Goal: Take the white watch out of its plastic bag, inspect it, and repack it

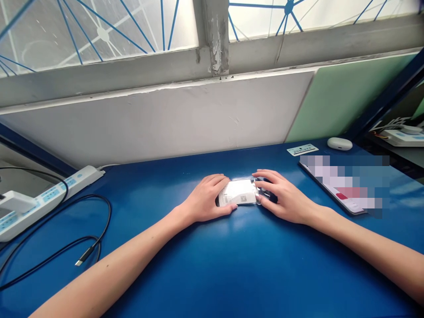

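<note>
Your left hand [207, 198] lies flat on the blue table [212, 265], fingers held together and curved along the left end of a small white packet [239, 192], the thumb pressed against its near edge. Your right hand [286, 196] rests at the packet's right end, fingers slightly spread, their tips on the clear glossy wrap there; whether they pinch the wrap or only touch it cannot be told. The packet lies flat near the middle of the table, between both hands, its printed label with a small code facing up. To your right, close to the right forearm, a flat device [334, 187] lies on the table, partly blurred. Beyond it, near the wall, sit a white label strip [302, 149] and a white oval case [339, 143]. At the far left, a white power strip [49, 194] lies along the table edge, and a black cable [89, 251] loops across the surface, its plug end free.
</note>
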Demonstrator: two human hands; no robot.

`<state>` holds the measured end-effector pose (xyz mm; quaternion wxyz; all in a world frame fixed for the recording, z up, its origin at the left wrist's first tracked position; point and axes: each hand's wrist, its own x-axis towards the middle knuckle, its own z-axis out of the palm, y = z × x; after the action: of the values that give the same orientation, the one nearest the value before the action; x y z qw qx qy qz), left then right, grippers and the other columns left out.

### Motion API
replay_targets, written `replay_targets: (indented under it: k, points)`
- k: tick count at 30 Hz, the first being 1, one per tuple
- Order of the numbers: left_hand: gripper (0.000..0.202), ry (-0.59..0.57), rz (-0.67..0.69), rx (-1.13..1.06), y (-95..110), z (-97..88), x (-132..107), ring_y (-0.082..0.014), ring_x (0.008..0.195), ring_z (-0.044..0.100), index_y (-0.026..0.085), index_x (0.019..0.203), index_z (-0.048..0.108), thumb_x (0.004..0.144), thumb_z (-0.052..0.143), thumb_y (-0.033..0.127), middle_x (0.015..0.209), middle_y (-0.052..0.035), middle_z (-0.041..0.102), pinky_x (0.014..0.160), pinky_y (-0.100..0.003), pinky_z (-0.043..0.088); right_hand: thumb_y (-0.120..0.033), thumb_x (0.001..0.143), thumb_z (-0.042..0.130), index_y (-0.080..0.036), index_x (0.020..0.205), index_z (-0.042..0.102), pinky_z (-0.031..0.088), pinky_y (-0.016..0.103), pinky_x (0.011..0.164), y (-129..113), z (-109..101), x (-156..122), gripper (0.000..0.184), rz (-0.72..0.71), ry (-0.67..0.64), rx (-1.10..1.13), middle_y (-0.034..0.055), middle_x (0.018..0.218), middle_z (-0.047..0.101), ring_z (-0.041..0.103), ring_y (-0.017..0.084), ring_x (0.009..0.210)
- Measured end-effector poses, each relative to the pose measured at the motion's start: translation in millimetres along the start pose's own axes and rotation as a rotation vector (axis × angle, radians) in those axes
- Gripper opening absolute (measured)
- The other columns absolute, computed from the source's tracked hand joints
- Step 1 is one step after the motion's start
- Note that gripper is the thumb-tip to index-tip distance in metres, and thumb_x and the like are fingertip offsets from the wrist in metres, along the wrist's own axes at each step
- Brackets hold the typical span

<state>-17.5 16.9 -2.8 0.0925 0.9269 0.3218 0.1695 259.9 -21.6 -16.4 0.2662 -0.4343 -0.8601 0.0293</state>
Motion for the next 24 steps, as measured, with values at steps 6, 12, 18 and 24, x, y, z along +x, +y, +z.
replay_targets:
  k: [6,12,18,24]
  points:
    - [0.060,0.004,0.008,-0.002,-0.4,0.5,0.0,-0.0361,0.130,0.054,0.015,0.129,0.057,0.084,0.069,0.052,0.135,-0.0165,0.062,0.109,-0.051,0.044,-0.035,0.093,0.062,-0.022,0.109,0.072,0.052,0.053,0.104,4.7,2.5,-0.6,0.024,0.007,-0.026,0.161,0.0165,0.140,0.060,0.057,0.034,0.130]
    - [0.061,0.005,-0.001,-0.024,0.0,0.3,0.1,-0.0361,0.130,0.054,0.015,0.129,0.057,0.083,0.070,0.053,0.134,-0.0172,0.062,0.108,-0.052,0.045,-0.026,0.091,0.063,-0.023,0.107,0.070,0.051,0.055,0.105,4.3,3.9,0.5,0.017,-0.019,0.004,0.181,0.0147,0.134,0.064,0.056,0.033,0.130]
    - [0.060,0.004,-0.013,-0.024,1.8,-0.7,0.1,-0.0370,0.129,0.055,0.017,0.129,0.058,0.082,0.070,0.052,0.133,-0.0163,0.063,0.108,-0.052,0.045,-0.023,0.092,0.061,-0.024,0.105,0.069,0.052,0.056,0.103,3.8,3.2,1.3,0.015,-0.048,0.018,0.156,0.0127,0.126,0.067,0.058,0.033,0.127]
    - [0.060,0.001,-0.016,-0.022,2.3,-0.9,0.4,-0.0368,0.130,0.055,0.017,0.130,0.058,0.082,0.070,0.052,0.133,-0.0154,0.063,0.110,-0.052,0.044,-0.024,0.093,0.060,-0.022,0.105,0.069,0.052,0.053,0.103,5.0,2.8,1.6,0.014,-0.052,0.005,0.146,0.0134,0.126,0.067,0.058,0.032,0.127]
